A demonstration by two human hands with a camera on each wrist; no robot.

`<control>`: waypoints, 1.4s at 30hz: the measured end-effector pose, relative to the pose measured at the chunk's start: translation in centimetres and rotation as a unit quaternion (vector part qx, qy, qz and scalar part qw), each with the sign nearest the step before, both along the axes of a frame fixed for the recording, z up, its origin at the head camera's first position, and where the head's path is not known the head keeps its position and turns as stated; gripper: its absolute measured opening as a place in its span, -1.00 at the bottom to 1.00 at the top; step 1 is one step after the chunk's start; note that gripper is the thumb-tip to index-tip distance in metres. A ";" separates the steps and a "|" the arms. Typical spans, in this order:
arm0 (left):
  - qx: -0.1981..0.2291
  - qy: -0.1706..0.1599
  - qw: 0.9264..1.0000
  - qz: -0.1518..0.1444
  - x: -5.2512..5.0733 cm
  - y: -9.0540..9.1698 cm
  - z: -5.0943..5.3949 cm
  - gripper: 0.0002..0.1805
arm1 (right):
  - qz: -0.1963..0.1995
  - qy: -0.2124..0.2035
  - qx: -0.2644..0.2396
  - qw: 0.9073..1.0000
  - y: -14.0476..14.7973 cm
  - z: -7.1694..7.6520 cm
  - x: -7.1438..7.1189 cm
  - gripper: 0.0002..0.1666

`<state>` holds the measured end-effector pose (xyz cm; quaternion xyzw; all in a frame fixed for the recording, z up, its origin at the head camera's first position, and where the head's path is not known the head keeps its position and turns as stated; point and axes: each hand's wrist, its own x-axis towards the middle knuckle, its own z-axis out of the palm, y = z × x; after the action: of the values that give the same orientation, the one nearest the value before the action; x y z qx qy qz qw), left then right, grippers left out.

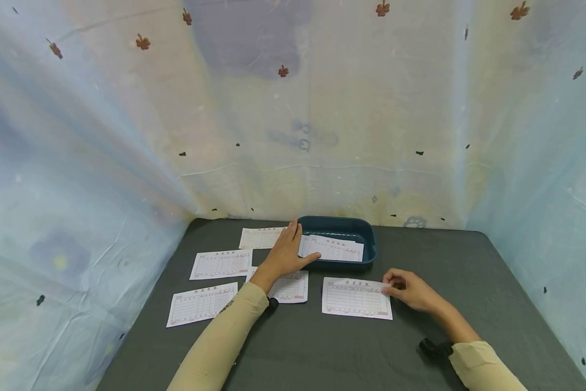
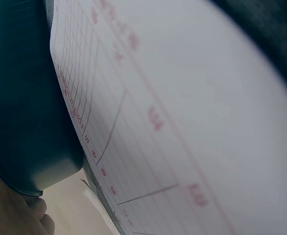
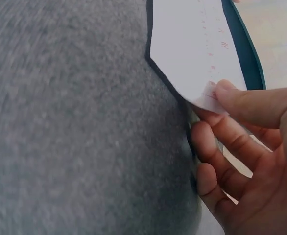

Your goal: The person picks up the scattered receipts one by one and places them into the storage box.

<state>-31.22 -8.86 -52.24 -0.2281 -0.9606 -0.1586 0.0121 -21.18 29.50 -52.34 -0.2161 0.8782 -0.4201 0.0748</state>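
Observation:
My right hand [image 1: 412, 290] pinches the right edge of a printed paper form [image 1: 356, 298] between thumb and fingers. In the right wrist view the thumb [image 3: 246, 103] presses on the form's corner, with the other fingers bent below it. My left hand [image 1: 285, 252] lies at the left end of a dark teal plastic tray [image 1: 371, 247], its fingers straight along the rim and its thumb spread over the front side. Inside the tray lie several printed forms [image 1: 334, 250]. Below the left wrist, more forms [image 1: 293, 288] are partly hidden by the arm.
On the left of the dark grey table [image 1: 468, 282] lie separate forms: one at the back [image 1: 260, 238], one in the middle [image 1: 221, 264] and one nearer the front [image 1: 202, 304]. Patterned curtain [image 1: 322, 108] hangs behind and at both sides.

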 end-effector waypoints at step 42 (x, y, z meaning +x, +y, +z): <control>-0.001 0.001 1.000 -0.002 0.5 0.0 0.8 0.25 | -0.126 0.133 -0.096 0.978 2.5 2.2 -0.5 -0.88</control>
<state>-30.69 -8.82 -51.49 -0.2301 -0.9602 -0.1578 0.0126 -21.63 32.05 -50.16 -0.1637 0.8561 -0.4758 -0.1178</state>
